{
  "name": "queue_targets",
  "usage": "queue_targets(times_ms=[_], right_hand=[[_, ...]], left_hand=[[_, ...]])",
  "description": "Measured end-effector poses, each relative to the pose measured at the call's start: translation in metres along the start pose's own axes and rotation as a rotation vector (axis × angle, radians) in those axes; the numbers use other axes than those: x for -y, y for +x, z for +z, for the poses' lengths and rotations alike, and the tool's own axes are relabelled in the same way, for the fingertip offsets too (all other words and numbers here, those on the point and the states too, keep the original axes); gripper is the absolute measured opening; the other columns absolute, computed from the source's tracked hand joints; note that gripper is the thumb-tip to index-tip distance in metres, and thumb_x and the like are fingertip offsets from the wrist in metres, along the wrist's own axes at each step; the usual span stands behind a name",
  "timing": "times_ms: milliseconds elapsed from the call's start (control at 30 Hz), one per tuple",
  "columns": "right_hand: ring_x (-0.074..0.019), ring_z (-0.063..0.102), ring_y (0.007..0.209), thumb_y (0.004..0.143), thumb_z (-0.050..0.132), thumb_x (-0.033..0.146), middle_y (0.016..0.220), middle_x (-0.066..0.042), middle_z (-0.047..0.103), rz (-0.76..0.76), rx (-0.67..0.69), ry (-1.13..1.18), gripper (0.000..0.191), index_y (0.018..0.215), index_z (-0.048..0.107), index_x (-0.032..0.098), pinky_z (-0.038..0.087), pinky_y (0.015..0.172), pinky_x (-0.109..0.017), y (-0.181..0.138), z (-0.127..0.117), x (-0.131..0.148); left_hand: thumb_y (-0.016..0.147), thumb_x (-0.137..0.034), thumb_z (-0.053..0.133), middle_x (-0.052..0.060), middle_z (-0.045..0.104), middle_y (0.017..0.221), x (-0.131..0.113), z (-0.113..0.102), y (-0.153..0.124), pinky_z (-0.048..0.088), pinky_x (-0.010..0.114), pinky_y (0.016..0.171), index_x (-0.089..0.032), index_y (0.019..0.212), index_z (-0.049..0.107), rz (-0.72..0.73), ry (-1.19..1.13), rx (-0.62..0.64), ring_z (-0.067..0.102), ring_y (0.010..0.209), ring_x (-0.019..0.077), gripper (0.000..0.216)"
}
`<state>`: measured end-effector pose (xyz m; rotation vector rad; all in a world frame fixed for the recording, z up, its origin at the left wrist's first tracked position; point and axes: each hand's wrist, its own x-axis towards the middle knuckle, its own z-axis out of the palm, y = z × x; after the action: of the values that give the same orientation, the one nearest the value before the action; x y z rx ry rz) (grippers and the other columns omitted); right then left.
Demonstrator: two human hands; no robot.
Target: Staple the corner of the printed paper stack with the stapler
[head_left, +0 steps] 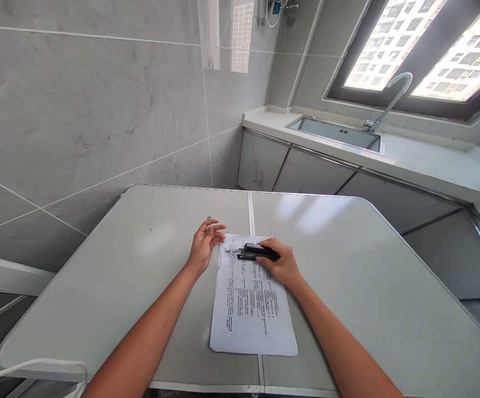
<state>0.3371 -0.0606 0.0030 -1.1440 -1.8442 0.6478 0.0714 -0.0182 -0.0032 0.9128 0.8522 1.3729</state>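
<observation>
A black stapler [261, 251] lies sideways over the top part of a printed paper sheet [253, 331]. My right hand [285, 264] grips its right end, thumb below and fingers above. From the stapler's left end a narrow metallic piece sticks out towards my left hand [203, 246]. That hand rests by the sheet's upper left edge, fingers loosely spread and apart from the stapler. Close to its fingertips is a small dark speck [209, 218], too small to name. The sheet's text runs sideways, and my right hand covers some of it.
The pale folding table [173, 331] has a metal seam [251, 213] down its middle. A white cable or tube [36, 362] crosses its near left corner. Beyond stand a counter with a sink [331, 132] and a faucet [393, 99], under a window. Grey tiled wall rises at left.
</observation>
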Motion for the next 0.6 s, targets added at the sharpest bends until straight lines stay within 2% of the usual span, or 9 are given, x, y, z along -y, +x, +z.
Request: queue_targets(times_ms=[167, 300, 400, 500, 600], right_hand=[[-0.026, 0.066, 0.092, 0.087, 0.075, 0.035, 0.097, -0.005, 0.074, -0.03, 0.063, -0.055, 0.024, 0.108, 0.071, 0.026, 0.057, 0.08, -0.043, 0.002, 0.002, -0.003], [-0.0294, 0.061, 0.109, 0.087, 0.076, 0.038, 0.117, -0.008, 0.071, -0.139, -0.04, -0.161, 0.034, 0.119, 0.069, 0.028, 0.055, 0.09, -0.048, 0.006, 0.001, 0.015], [-0.0263, 0.061, 0.107, 0.096, 0.066, 0.026, 0.116, -0.006, 0.071, -0.277, -0.092, -0.246, 0.017, 0.112, 0.07, 0.029, 0.05, 0.094, -0.046, 0.016, 0.015, 0.039], [-0.0253, 0.06, 0.109, 0.099, 0.058, 0.018, 0.119, -0.004, 0.071, -0.35, -0.03, -0.298, 0.02, 0.111, 0.069, 0.029, 0.047, 0.096, -0.044, 0.033, 0.042, 0.061], [-0.0254, 0.059, 0.11, 0.099, 0.059, 0.018, 0.117, -0.004, 0.073, -0.365, 0.053, -0.298, 0.019, 0.113, 0.067, 0.028, 0.045, 0.095, -0.043, 0.05, 0.066, 0.069]], left_hand=[[0.095, -0.052, 0.064, 0.01, 0.073, 0.112, -0.008, 0.003, -0.005, 0.046, 0.02, 0.046, -0.024, 0.125, 0.059, -0.016, 0.057, 0.05, 0.062, 0.062, 0.0102, 0.041], [0.097, -0.051, 0.06, 0.011, 0.073, 0.118, -0.017, 0.004, -0.008, 0.033, 0.019, 0.036, -0.025, 0.132, 0.056, -0.053, 0.047, 0.147, 0.039, 0.04, 0.0016, 0.043], [0.099, -0.05, 0.058, 0.012, 0.074, 0.115, -0.018, 0.004, -0.011, 0.031, 0.019, 0.037, -0.023, 0.129, 0.058, -0.086, 0.045, 0.227, 0.031, 0.038, 0.0002, 0.04], [0.098, -0.052, 0.058, 0.006, 0.075, 0.092, -0.015, 0.003, -0.013, 0.037, 0.02, 0.039, -0.021, 0.127, 0.059, -0.09, 0.056, 0.283, 0.035, 0.039, 0.003, 0.042], [0.096, -0.052, 0.062, -0.007, 0.055, 0.059, -0.013, -0.001, -0.014, 0.038, 0.019, 0.039, -0.022, 0.133, 0.056, -0.125, 0.057, 0.333, 0.035, 0.037, 0.0055, 0.048]])
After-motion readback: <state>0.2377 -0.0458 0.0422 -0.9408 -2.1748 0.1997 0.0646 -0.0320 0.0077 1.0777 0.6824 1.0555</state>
